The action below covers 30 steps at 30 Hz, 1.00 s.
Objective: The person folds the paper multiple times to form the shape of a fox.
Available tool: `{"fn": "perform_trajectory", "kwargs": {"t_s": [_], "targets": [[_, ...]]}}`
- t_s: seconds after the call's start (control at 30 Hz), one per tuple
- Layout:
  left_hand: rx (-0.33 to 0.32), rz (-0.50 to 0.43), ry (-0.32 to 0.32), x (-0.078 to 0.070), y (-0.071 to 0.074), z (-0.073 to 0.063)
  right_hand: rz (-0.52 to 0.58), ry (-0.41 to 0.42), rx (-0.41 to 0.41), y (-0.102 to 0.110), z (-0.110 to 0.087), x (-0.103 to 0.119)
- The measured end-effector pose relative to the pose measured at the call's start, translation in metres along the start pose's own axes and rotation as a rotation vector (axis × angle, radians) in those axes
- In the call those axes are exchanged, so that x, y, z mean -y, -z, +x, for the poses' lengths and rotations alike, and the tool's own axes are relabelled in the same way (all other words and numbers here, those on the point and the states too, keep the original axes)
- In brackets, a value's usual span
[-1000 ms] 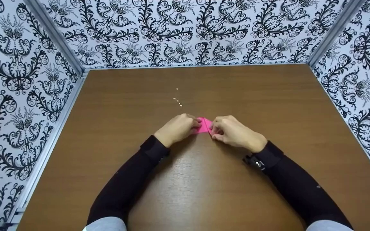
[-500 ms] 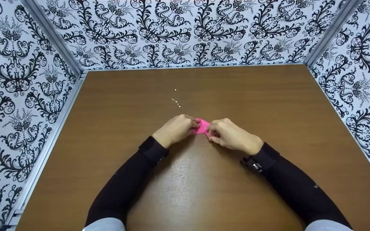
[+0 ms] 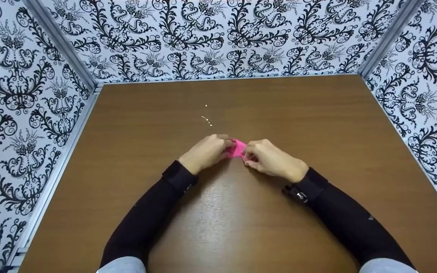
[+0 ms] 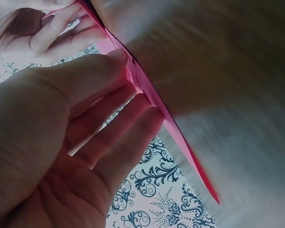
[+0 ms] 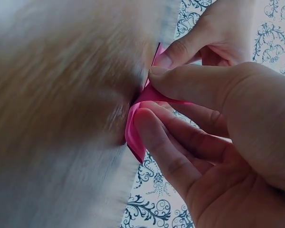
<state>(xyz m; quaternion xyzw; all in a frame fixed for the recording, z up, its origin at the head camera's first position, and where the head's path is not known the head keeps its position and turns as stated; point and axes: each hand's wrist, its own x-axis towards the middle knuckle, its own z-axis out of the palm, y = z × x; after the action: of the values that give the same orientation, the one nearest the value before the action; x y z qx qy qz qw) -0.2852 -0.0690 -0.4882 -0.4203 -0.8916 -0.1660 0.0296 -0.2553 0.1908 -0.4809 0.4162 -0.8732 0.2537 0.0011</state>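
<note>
A small folded piece of pink paper [image 3: 236, 149] lies on the brown table between both hands in the head view. My left hand [image 3: 208, 151] holds its left part, thumb and fingertips on the paper [image 4: 168, 111] in the left wrist view. With the thumb and index finger, my right hand [image 3: 273, 158] pinches a raised fold at the right end. That fold of the paper [image 5: 154, 95] stands up between the fingertips in the right wrist view. The fingers cover both ends of the paper in the head view.
Several tiny white specks [image 3: 207, 120] show on the brown wooden table [image 3: 218, 220] beyond the hands. Patterned black-and-white walls [image 3: 203, 41] with metal corner posts [image 3: 65, 47] enclose its back and sides.
My right hand has shifted slightly left and toward me, closer to the left hand, with the paper's right end drawn in. The left hand has stayed almost in place.
</note>
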Motion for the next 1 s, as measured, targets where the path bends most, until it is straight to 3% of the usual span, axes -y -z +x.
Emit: {"fn": "perform_trajectory", "kwargs": {"t_s": [0.23, 0.6, 1.0], "targets": [[-0.017, 0.001, 0.007, -0.003, 0.001, -0.002, 0.0, 0.006, -0.009, -0.002, 0.001, -0.002], [0.061, 0.111, 0.046, -0.011, 0.003, 0.0, 0.021, 0.014, -0.017, -0.002, -0.001, -0.008], [0.112, 0.17, 0.08, -0.007, 0.002, -0.003, 0.021, 0.018, -0.016, -0.004, -0.001, -0.008]]}}
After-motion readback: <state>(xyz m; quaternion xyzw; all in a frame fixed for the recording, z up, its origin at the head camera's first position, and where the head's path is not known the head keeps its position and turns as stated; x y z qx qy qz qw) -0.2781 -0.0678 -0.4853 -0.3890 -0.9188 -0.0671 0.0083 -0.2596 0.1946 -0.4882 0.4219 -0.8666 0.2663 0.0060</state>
